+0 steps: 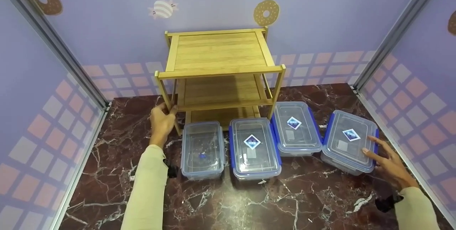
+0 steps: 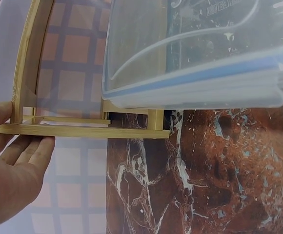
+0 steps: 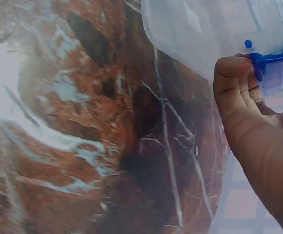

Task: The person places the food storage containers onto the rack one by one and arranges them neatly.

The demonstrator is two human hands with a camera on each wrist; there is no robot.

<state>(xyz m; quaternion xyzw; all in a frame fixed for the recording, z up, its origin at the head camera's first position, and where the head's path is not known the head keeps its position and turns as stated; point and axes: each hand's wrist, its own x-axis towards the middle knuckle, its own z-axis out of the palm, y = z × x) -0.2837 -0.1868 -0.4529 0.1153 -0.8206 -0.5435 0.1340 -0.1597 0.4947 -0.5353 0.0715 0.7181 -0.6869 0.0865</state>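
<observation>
My left hand (image 1: pixel 162 123) grips the front left leg of a wooden three-tier shelf rack (image 1: pixel 219 50). In the left wrist view the thumb lies on one side of its light wooden frame (image 2: pixel 78 130) and the fingers on the other. On the far right, my right hand (image 1: pixel 393 164) holds the right edge of a clear lidded food container (image 1: pixel 343 148). Its thumb and a finger show over the lid. The right wrist view shows fingers (image 3: pixel 234 73) curled by the container's blue clip (image 3: pixel 273 57); part of the hand is cut off there.
Before the rack stand a container without visible blue clips (image 1: pixel 203 148) and a blue-clipped one (image 1: pixel 254 151). Another container (image 1: pixel 297 130) sits by the rack's right leg. The dark red marbled surface (image 1: pixel 231 205) is bounded by a patterned back wall (image 1: pixel 213 2) and side panels.
</observation>
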